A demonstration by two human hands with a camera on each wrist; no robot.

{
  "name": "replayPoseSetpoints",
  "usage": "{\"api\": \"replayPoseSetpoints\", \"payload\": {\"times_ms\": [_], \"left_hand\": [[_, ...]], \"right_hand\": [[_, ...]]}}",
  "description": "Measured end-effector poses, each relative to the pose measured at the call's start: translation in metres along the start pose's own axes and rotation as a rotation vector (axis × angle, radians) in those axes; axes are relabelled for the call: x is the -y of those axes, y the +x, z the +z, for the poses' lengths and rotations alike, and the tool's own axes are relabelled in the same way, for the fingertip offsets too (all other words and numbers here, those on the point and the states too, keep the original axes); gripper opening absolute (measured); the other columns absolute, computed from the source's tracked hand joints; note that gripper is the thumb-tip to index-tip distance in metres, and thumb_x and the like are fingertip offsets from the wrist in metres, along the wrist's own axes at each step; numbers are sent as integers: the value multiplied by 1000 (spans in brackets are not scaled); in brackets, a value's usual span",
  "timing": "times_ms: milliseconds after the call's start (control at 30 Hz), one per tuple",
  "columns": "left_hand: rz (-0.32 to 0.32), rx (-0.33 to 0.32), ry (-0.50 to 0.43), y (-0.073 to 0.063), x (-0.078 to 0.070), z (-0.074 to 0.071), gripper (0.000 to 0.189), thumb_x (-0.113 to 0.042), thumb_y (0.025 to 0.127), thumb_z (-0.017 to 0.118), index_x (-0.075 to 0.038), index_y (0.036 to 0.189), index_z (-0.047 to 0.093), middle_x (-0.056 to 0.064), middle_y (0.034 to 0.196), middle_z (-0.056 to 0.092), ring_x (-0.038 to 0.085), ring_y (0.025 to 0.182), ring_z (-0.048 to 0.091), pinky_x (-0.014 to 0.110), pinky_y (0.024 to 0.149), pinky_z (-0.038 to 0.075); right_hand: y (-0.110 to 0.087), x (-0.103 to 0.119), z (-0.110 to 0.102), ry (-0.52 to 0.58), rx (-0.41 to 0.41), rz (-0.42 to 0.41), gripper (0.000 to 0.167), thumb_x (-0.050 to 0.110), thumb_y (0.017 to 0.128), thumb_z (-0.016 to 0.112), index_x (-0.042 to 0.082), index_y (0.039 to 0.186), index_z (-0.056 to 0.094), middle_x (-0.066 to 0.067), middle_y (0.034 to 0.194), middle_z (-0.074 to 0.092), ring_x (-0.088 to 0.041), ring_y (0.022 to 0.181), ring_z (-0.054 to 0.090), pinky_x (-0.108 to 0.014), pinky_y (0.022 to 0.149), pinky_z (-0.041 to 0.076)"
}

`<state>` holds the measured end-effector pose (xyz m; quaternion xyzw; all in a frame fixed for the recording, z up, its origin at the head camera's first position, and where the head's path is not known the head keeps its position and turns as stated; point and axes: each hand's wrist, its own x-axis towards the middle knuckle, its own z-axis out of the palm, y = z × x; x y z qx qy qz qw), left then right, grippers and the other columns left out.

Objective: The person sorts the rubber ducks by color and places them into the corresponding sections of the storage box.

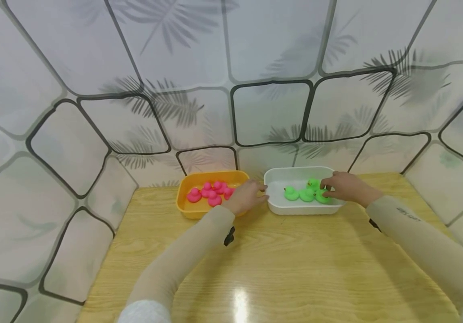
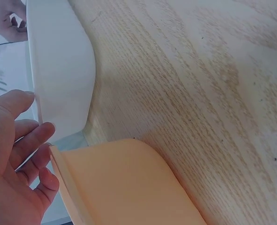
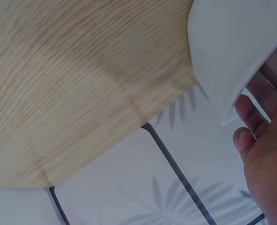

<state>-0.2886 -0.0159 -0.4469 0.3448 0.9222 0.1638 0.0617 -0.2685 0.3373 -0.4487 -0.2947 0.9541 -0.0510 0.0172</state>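
A white tray (image 1: 296,210) holds several green toy ducks (image 1: 291,193). My right hand (image 1: 346,186) reaches over its right rim, with thumb and fingers at the rightmost ducks. Whether they pinch one is hidden; in the right wrist view the tray wall covers part of the fingers (image 3: 253,115). To the left, an orange tray (image 1: 191,214) holds several pink toy ducks (image 1: 214,198). My left hand (image 1: 245,196) hovers over that tray's right edge, fingers loosely bent and no duck seen in them. Its thumb and fingertips lie close to the white tray's left rim; contact is unclear.
Both trays stand side by side near the back edge of a wooden table (image 1: 280,260), with a narrow gap between them. A pale wall (image 1: 272,112) with a stone-and-leaf pattern rises right behind and on both sides.
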Motion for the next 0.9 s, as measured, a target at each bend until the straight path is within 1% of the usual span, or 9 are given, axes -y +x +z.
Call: {"api": "replayPoseSetpoints", "payload": {"times_ms": [100,400,567,700,800,900], "left_hand": [[-2,0,8,-1,1,-1,44,-30,105,63,-4,139,66,9,132,71,28,126,60,38,113,45],[-15,7,-4,-4,2,-4,44,-31,105,64,-2,139,66,9,131,71,28,125,60,38,112,46],[-15,5,-12,-4,3,-4,45,-30,105,63,-2,140,65,9,132,71,28,126,59,38,113,46],[-1,-14,-30,-4,5,-3,44,-29,105,63,-2,139,65,10,132,70,28,126,59,38,113,45],[7,-38,-41,-6,6,-1,42,-28,105,63,-2,139,65,11,136,68,29,129,58,39,115,44],[5,-78,-34,-11,6,0,42,-28,106,62,-5,141,64,12,141,65,30,134,56,42,120,37]], "right_hand": [[1,2,-2,-4,-10,-3,18,22,92,79,9,102,74,-2,89,76,-30,82,65,-53,73,55],[3,5,-2,-7,-27,-9,20,24,91,81,9,102,75,-1,87,74,-28,79,63,-50,71,53],[2,6,-2,34,-59,19,26,22,91,81,5,109,75,-6,93,73,-28,82,64,-50,73,55],[-1,10,-3,74,-106,54,26,20,96,77,2,114,74,-11,102,74,-32,89,67,-52,78,55],[-7,17,-3,92,-163,72,25,17,99,73,0,116,73,-12,104,74,-34,92,68,-54,82,55],[-16,25,-2,106,-232,75,24,15,99,72,-2,115,73,-12,101,74,-36,92,68,-60,93,52]]}}
